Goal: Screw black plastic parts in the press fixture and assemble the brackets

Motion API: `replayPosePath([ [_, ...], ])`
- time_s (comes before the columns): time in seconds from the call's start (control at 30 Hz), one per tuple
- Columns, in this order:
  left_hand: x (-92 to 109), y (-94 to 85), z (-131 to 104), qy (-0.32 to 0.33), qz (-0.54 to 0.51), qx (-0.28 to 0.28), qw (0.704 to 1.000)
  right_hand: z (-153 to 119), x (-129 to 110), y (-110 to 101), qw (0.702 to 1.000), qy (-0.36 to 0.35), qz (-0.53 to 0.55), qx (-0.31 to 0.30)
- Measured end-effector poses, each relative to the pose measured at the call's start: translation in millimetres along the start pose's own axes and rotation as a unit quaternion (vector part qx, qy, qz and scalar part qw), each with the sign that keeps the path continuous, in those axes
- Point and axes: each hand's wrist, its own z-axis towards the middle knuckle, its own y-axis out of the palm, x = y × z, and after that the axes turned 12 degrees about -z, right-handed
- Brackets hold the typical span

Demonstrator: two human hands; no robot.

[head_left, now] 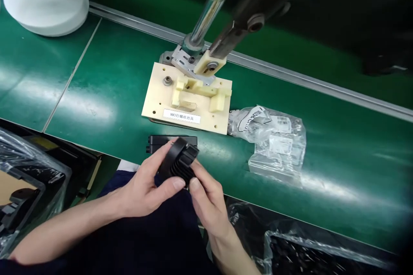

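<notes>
A black plastic part (180, 159) with a rounded end and ribbed side is held up between both hands, just off the bench's front edge. My left hand (146, 184) wraps it from the left, thumb across the ribs. My right hand (208, 195) pinches its lower right side with thumb and fingers. Behind it, a black box-like part (172, 139) lies on the bench, partly hidden by the hands. Farther back stands a cream fixture plate (155, 103) with raised blocks and a white label (181, 116). The fixture's nest holds no black part.
A metal press arm (232, 36) and a shiny post (206, 13) rise over the fixture. On its right lies a clear plastic bag (280, 137) with printed labels. Plastic-lined bins (61, 176) stand below the bench (348, 159) at left and right. A white round base (48, 4) sits far left.
</notes>
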Motion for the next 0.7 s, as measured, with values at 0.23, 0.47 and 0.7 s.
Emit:
replayPosePath([
  [0.23, -8.3, 0.4, -2.1, 0.146, 0.198, 0.050, 0.968, 5.0, -3.1, -16.2, 0.999, 0.005, 0.039, -0.019],
  [0.47, -6.9, -12.8, 8.6, 0.270, 0.243, -0.147, 0.920, 9.8, 5.1, -26.2, 0.990, 0.058, 0.080, -0.105],
  [0.7, -18.9, -27.3, 41.4, 0.065, 0.437, -0.128, 0.888, -5.9, 31.7, -48.6, 0.947, 0.095, 0.307, 0.016],
])
